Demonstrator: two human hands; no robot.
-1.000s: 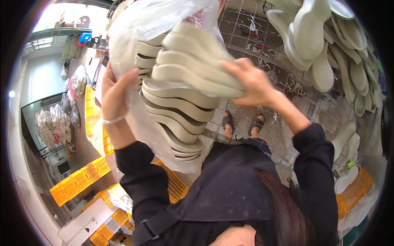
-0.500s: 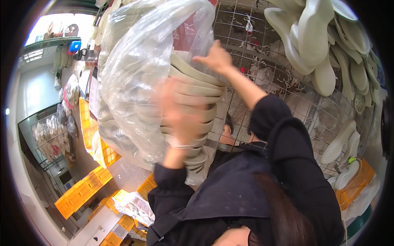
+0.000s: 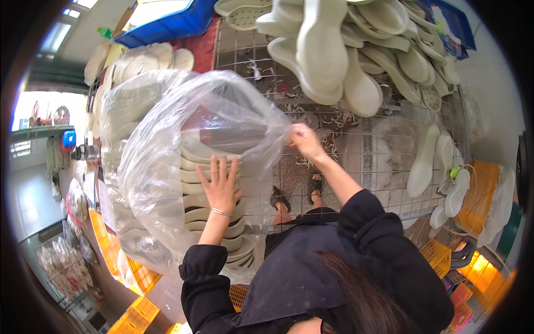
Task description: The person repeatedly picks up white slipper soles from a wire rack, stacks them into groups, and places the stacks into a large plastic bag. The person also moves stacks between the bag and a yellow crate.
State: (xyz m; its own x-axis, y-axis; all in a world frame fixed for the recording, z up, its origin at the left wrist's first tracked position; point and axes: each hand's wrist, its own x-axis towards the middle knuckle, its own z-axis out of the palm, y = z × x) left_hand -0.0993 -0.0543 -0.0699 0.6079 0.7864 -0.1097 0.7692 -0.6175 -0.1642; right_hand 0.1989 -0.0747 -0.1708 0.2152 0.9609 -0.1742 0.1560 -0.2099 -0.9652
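A large clear plastic bag lies on its side with its mouth gaping toward me. Inside it sits a row of pale shoe soles, stacked edge to edge. My left hand rests flat on the stacked soles with its fingers spread. My right hand pinches the rim of the bag at its right side and pulls it outward. Part of the stack is covered by the left hand and wrist, and the far end shows dimly through the plastic.
A heap of loose pale soles lies on the wire mesh table, with trimmings beneath it. More filled plastic stands left of the bag. A blue crate is at the far left, yellow crates below. Single soles lie at the right.
My left hand has come to rest flat on the stack after moving quickly. My right hand has closed on the bag's rim. The view has shifted, showing more of the far side.
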